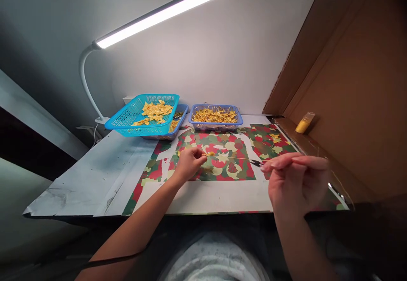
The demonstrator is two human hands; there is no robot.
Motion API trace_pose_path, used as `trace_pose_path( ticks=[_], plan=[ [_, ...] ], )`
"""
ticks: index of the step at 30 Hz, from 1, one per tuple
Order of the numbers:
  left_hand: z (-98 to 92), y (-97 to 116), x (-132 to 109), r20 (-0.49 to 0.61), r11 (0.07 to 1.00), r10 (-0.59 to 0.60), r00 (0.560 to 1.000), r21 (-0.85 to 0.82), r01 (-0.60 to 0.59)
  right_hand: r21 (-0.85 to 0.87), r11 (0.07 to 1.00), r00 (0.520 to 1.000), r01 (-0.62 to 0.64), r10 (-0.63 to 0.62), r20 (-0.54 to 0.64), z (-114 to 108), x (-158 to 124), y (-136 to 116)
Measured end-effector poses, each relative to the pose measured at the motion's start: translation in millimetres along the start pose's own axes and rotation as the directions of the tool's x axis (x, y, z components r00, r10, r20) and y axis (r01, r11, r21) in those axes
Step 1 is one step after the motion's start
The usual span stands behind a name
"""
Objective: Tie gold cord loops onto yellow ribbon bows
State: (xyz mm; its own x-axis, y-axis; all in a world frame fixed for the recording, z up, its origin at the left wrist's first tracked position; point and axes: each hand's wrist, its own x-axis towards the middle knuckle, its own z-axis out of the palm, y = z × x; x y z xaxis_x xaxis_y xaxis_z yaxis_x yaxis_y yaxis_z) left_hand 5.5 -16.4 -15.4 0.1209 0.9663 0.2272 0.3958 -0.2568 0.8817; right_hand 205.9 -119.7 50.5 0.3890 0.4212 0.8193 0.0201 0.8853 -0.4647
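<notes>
My left hand (pixel 190 162) is closed in a pinch on a small yellow ribbon piece (pixel 209 154) above the patterned sheet (pixel 241 174). From there a thin yellow cord (pixel 237 158) stretches almost straight across to my right hand (pixel 294 181). The right fingers are pinched together around the cord's far end and look slightly blurred. A small black object (pixel 256 163) shows beside the right fingertips; its kind and whether it is held cannot be made out. Some yellow material (pixel 178 154) shows just behind the left hand.
A turquoise basket (pixel 122 122) of yellow bows rests tilted over a blue basket (pixel 182 119). Another blue basket (pixel 216 126) holds gold ribbon pieces. A lit lamp (pixel 165 15) hangs above. At right are a yellow-filled container (pixel 304 122), a cardboard wall (pixel 352 81) and yellow bows (pixel 275 138).
</notes>
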Motion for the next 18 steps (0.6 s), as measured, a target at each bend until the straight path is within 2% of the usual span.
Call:
trace_pose_path(
  ticks=[3,6,11,15,18],
  plan=[
    [0.8,-5.6,2.9,0.103,0.994,-0.104,0.989,-0.025,0.107,-0.030,0.996,0.995,0.080,-0.082,-0.059,-6.6,16.8,-4.0],
    [2.5,-10.4,2.4,0.207,0.968,-0.232,0.950,-0.046,0.246,-0.053,0.993,0.989,0.103,-0.108,-0.104,-11.8,26.6,0.6],
    [3.1,-10.0,1.1,0.264,0.952,-0.298,0.918,0.011,0.306,-0.083,0.991,0.983,0.101,-0.112,-0.146,-14.3,34.3,7.4],
    [1.4,-6.6,3.8,0.306,0.932,-0.357,0.882,0.059,0.357,-0.052,0.998,0.996,-0.018,0.013,-0.091,-12.9,41.4,15.0],
    [-0.7,-2.5,12.5,0.389,0.922,-0.385,0.837,0.117,0.370,-0.021,0.984,0.983,-0.177,0.178,0.043,-10.8,51.8,29.6]
  ],
)
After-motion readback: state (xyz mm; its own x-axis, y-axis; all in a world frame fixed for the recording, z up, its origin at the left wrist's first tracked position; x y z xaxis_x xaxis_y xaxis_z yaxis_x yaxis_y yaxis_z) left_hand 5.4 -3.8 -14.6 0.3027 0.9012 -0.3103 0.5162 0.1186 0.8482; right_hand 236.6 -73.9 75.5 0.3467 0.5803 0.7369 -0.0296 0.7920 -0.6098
